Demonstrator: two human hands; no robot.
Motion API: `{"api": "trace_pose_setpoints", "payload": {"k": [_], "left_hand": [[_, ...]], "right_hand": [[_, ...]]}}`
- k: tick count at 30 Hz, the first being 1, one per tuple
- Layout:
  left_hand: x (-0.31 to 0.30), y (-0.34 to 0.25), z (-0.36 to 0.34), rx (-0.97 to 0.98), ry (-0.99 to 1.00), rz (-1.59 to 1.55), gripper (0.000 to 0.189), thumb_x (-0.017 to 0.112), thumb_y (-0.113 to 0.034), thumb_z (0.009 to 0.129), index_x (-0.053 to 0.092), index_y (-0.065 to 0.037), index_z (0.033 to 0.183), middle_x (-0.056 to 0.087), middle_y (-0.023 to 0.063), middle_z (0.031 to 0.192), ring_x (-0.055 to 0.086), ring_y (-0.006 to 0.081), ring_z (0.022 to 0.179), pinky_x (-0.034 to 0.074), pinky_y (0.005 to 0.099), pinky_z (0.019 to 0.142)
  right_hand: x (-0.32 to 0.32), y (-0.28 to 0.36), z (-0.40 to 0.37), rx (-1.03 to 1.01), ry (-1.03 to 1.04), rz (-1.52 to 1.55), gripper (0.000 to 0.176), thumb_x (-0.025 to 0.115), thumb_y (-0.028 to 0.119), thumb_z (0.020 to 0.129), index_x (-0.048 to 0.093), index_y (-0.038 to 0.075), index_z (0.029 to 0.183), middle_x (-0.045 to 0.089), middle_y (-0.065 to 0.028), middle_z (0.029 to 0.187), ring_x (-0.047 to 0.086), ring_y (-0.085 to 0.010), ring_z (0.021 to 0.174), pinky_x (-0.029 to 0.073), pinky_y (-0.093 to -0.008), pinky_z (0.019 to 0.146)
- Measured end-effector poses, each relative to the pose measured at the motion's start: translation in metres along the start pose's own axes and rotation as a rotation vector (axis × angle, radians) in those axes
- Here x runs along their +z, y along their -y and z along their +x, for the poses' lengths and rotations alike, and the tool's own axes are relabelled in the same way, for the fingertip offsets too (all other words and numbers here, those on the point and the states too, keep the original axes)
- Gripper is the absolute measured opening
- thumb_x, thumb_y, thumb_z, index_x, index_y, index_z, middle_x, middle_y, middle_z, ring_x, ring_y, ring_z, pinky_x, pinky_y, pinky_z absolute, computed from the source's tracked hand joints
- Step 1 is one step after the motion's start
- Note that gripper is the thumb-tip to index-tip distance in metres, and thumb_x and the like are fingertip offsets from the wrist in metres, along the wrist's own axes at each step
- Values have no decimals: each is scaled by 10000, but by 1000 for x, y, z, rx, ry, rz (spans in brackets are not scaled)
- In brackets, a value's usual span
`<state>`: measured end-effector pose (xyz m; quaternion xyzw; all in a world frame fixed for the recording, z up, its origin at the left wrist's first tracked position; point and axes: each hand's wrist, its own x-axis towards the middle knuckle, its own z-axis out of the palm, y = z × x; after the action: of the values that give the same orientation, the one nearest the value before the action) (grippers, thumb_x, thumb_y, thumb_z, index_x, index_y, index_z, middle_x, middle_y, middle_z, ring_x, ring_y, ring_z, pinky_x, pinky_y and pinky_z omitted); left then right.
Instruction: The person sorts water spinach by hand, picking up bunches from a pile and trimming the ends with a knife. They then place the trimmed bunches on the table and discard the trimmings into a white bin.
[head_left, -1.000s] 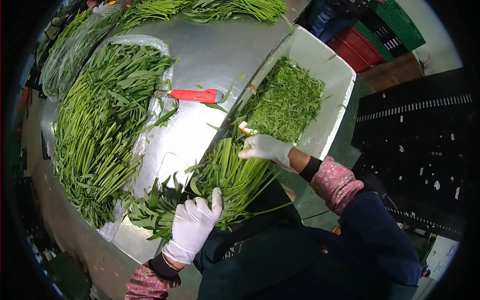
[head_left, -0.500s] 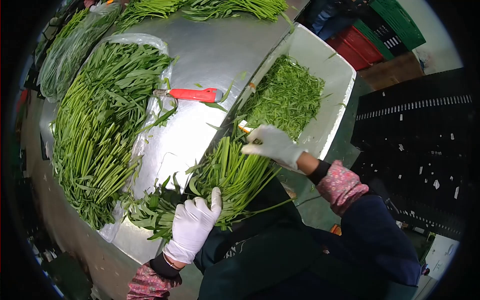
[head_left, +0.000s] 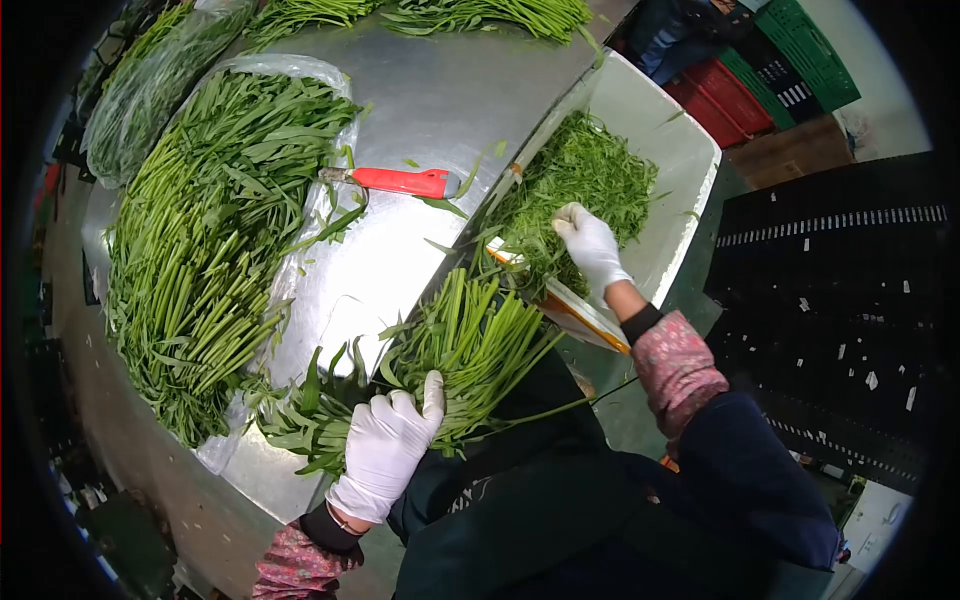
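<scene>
My left hand (head_left: 388,445), in a white glove, is closed around a bunch of long-stemmed leafy greens (head_left: 465,335) at the table's near edge. The cut stem ends point up and to the right, and the leaves trail left under my wrist. My right hand (head_left: 592,245), also gloved, is over a white bin (head_left: 685,215), with its fingers curled together. Anything between those fingers is too small or hidden to name. Loose leaves and trimmings (head_left: 590,165) are heaped in the bin. On the metal table (head_left: 440,95) lies a red-handled tool (head_left: 405,181) with a metal end.
A large pile of greens (head_left: 215,260) rests on clear plastic at the left. More bunches (head_left: 490,15) lie at the far edge, beside a bagged bundle (head_left: 155,105). Black crates (head_left: 830,300) stand right; red (head_left: 720,100) and green crates (head_left: 810,50) stand behind the bin.
My right hand has moved from the bunch's stem ends up and right, over the bin. The bin's near rim now shows below it. My left hand keeps its hold on the greens.
</scene>
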<state>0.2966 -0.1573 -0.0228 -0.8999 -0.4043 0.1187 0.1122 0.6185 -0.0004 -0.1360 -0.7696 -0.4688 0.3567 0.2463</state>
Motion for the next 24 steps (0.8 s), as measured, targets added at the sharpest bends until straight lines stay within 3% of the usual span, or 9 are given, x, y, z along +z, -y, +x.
{"api": "trace_pose_setpoints", "payload": {"k": [3,4,6,12,16,17,20,23,24], "left_hand": [[3,0,0,19,-33,-5,528,580,-52,812,526,-129,1331,444,33,715,443,168,584,371,322,487],[3,1,2,18,-37,4,529,581,-54,812,525,-130,1332,443,33,714,441,168,583,370,323,487],[1,1,5,12,-45,20,531,582,-57,813,523,-131,1335,441,32,713,437,167,581,369,323,486],[3,0,-2,31,-30,-14,537,578,-69,816,516,-133,1345,435,30,711,432,165,579,359,319,484],[-2,0,3,53,-43,-7,529,570,-74,820,516,-128,1344,435,30,710,438,167,585,359,320,487],[-4,-1,4,59,-46,-11,528,569,-76,821,516,-125,1344,435,29,710,440,168,586,358,320,488],[-8,-1,6,78,-50,-10,525,566,-85,825,514,-117,1346,438,29,712,445,168,592,357,320,491],[-11,-2,4,72,-51,22,527,563,-100,829,508,-103,1353,444,32,720,453,168,600,352,317,496],[-11,-2,4,65,-44,5,533,563,-96,825,508,-113,1356,437,32,719,449,172,602,355,320,498]], "right_hand": [[-11,5,-21,-1032,-52,-385,79,684,183,862,699,105,858,646,-86,836,607,-234,783,480,-351,718],[-10,16,-43,-988,64,-637,144,676,258,860,685,115,846,627,-73,815,596,-263,789,464,-373,746],[-4,19,-68,-1012,480,-405,175,652,282,881,674,121,817,622,-64,830,596,-269,831,443,-395,821],[-2,-8,-90,-711,700,-388,175,643,270,888,663,98,857,612,-76,890,587,-297,899,425,-426,854],[5,39,-83,-687,198,-334,224,690,308,848,685,97,922,606,-106,873,588,-303,894,430,-422,887],[18,43,-80,-860,15,-324,232,721,302,808,694,91,898,619,-99,826,602,-302,863,456,-425,855],[63,15,-54,-846,303,-257,168,723,255,779,679,113,857,621,-76,820,608,-283,831,463,-424,696],[90,-8,-32,-802,119,-79,169,718,265,767,677,110,822,634,-79,803,620,-304,808,466,-434,667],[94,-24,-8,-908,-133,-550,192,696,289,770,682,108,833,655,-81,819,634,-302,831,486,-431,698]]}}
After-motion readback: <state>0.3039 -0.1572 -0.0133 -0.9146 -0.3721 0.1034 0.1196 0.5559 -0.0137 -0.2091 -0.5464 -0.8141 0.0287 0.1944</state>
